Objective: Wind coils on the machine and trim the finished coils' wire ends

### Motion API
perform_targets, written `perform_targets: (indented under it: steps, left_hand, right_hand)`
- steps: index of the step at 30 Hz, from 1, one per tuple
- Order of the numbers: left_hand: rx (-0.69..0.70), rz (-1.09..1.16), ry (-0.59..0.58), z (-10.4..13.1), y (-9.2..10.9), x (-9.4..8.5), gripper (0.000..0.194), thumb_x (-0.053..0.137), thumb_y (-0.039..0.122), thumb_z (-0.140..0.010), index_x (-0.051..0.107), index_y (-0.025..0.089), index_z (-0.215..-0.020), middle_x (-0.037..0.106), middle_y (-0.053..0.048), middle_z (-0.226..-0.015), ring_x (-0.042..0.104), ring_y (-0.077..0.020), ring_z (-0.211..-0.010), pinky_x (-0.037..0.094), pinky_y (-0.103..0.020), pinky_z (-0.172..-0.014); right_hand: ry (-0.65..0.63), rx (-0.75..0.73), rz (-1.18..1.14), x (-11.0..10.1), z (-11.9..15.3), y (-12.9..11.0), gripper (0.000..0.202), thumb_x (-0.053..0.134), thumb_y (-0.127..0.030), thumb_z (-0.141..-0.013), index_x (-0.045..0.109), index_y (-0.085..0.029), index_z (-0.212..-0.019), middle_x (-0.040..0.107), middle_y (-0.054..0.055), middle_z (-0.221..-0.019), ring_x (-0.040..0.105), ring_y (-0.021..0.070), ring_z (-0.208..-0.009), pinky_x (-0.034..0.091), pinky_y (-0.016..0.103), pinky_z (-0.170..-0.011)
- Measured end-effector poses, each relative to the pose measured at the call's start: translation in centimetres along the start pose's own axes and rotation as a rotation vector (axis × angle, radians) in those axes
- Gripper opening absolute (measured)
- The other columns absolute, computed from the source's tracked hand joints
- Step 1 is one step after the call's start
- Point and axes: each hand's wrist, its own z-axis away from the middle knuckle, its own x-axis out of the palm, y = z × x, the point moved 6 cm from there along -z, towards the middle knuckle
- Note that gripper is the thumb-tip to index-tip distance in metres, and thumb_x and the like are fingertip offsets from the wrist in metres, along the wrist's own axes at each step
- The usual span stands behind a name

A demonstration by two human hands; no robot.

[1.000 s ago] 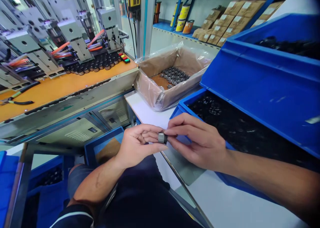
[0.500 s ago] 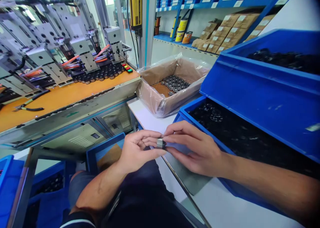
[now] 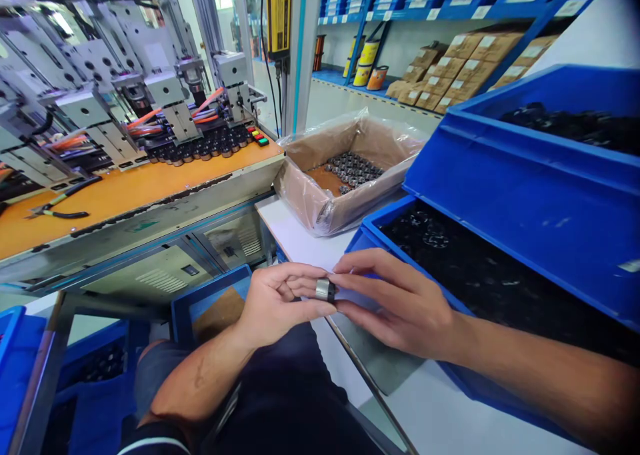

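A small round part, a silvery metal ring with a black end, is held between my two hands over the edge of the white table. My left hand grips its metal side between thumb and fingers. At the black end, the fingertips of my right hand close on the part from the right. The fingers partly cover it, so its far side is hidden.
A lined cardboard box with several small parts stands ahead. Blue bins of black parts rise at right. At left, an orange-topped bench carries machinery, rows of parts and pliers. A blue tray sits below.
The part has turned slightly, and more of its silvery side shows. Both hands stay together on it; the whole view has shifted a little.
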Motion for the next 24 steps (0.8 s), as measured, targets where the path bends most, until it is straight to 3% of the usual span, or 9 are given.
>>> perform_targets:
  steps: [8,17,24]
  left_hand:
    - [-0.055,0.106,0.001,-0.39,-0.36,0.20,0.039,0.088,0.003,-0.054,0.076,0.017,-0.088,0.079,-0.001,-0.079,0.074,-0.0113,-0.070,0.061,-0.018,-0.067]
    - [-0.031,0.042,0.020,-0.12,-0.36,0.03,0.042,0.091,0.008,-0.052,0.074,0.015,-0.090,0.078,-0.003,-0.081,0.074,-0.0138,-0.072,0.062,-0.025,-0.072]
    - [-0.025,0.014,0.024,-0.01,-0.31,0.01,0.044,0.092,0.009,-0.050,0.074,0.014,-0.090,0.079,-0.004,-0.083,0.074,-0.0150,-0.073,0.062,-0.025,-0.073]
  right_hand:
    - [0.004,-0.051,0.101,0.08,-0.16,-0.21,0.025,0.058,-0.021,-0.095,0.055,-0.011,-0.118,0.060,0.013,-0.100,0.062,0.0182,-0.088,0.057,0.029,-0.066]
    - [0.004,-0.040,0.059,0.09,-0.02,-0.13,0.029,0.060,-0.010,-0.092,0.056,-0.013,-0.120,0.060,0.013,-0.105,0.062,0.0189,-0.094,0.058,0.030,-0.074]
    - [0.009,-0.035,0.065,0.03,-0.07,-0.18,0.029,0.060,-0.015,-0.093,0.055,-0.016,-0.121,0.062,0.011,-0.103,0.064,0.0193,-0.093,0.059,0.031,-0.074]
